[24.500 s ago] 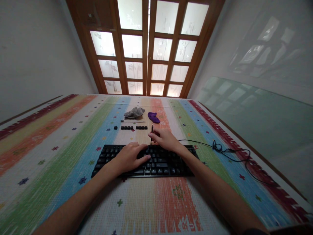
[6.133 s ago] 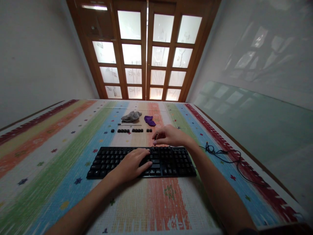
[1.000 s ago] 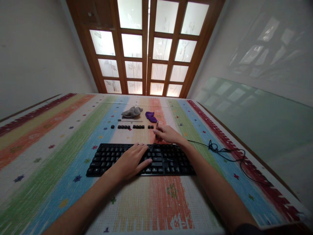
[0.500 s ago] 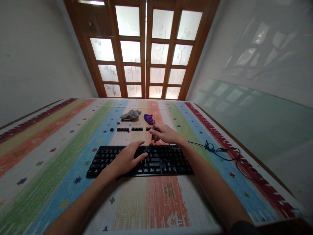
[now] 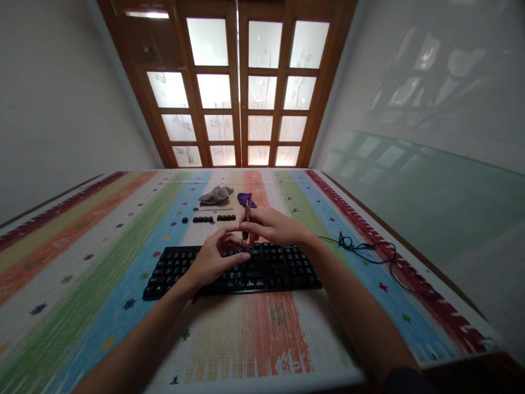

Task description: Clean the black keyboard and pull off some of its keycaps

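Both hands meet above the keyboard. Right hand pinches a thin tool upright; left hand rests on keys, fingers loosely spread.

Mat open lower left and lower centre; loose keycaps, cloths crowd upper centre; cable blocks right.
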The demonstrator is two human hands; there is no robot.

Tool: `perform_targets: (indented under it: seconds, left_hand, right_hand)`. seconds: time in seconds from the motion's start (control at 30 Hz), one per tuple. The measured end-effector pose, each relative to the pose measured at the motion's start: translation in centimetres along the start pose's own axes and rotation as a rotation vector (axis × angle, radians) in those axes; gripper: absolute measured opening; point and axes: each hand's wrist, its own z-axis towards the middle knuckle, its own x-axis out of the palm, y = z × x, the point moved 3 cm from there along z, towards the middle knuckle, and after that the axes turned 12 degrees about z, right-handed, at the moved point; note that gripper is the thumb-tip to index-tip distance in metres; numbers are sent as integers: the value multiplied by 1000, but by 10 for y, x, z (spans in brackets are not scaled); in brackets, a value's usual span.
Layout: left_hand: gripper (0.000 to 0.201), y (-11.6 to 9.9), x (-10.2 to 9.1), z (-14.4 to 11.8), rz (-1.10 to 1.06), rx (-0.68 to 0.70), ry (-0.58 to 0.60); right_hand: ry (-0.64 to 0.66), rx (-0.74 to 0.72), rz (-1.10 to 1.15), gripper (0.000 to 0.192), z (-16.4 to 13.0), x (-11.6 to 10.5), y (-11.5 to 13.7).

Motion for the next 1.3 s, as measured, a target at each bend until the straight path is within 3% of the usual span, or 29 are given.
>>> perform_targets:
  seconds: [0.3,0.5,0.67,0.8,0.97,1.17,1.3]
  left_hand:
    - [48,6,-4,5,-51,-29,-65]
    - [36,10,-9,16,75,-37,-162]
    - [30,16,-19,40,202,35,-204]
    - [25,29,-29,68,397,134,-316]
    - [17,48,-25,103,593,179,-206]
    - [25,62,-2,134,847,331,-26]
    - [22,78,12,147,888,325,17]
  right_hand:
    - [-65,0,-2,22,-4,-9,0]
    - [-156,-7,-125,17,-6,-16,7]
    - [-268,47,-318,19,-11,-27,9]
    - [-313,56,-350,19,-19,-38,16]
    - [-355,36,-264,24,-31,-50,23]
    - [-365,-1,-287,24,-40,-57,30]
    - [-371,-3,-263,23,-42,-57,32]
